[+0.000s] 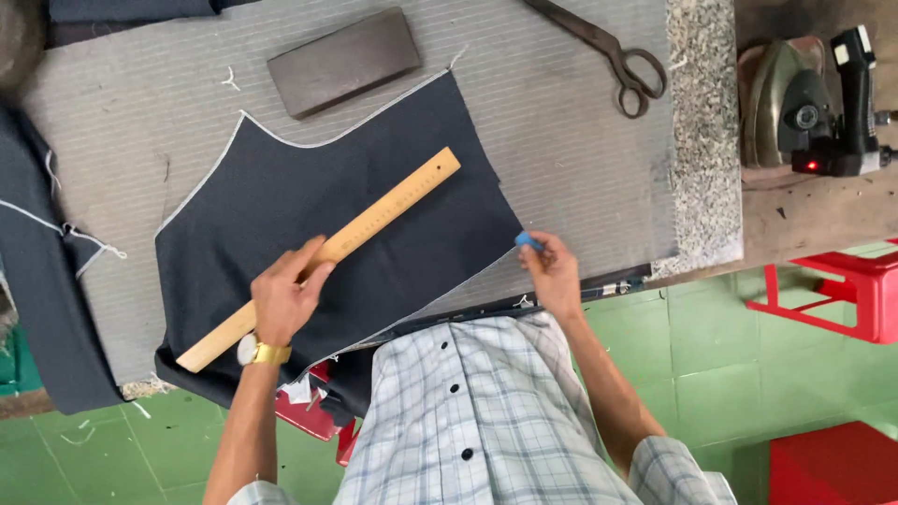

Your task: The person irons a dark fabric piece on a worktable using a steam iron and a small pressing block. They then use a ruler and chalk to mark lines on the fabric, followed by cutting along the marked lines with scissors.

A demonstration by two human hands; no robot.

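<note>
Nearest the lens, my pale checked shirt (486,411) with dark buttons fills the lower middle of the view, above a green tiled floor (711,374). Left hand (285,297): fingers pressed flat on a long wooden ruler (323,257), pinning it to a dark navy cut fabric panel with a pale stitched edge (281,206). The ruler's long axis runs diagonally, from low on my left, near the gold wristwatch (262,353), up and away toward my right. Right hand (554,271): fingertips pinched on a small blue piece of tailor's chalk (528,241), held at the panel's right-hand corner. The ruler's far end lies up and to the left of this chalk, apart from it; the left hand is on the ruler, the right hand is clear of it. Background: grey ribbed table cover (561,168); a flat dark rectangular block (344,62) just beyond the panel's upper edge; large dark metal scissors (608,51) near the speckled stone table edge (702,140); an electric iron (809,103) on a brown surface; red plastic stools (842,290) on the floor.
</note>
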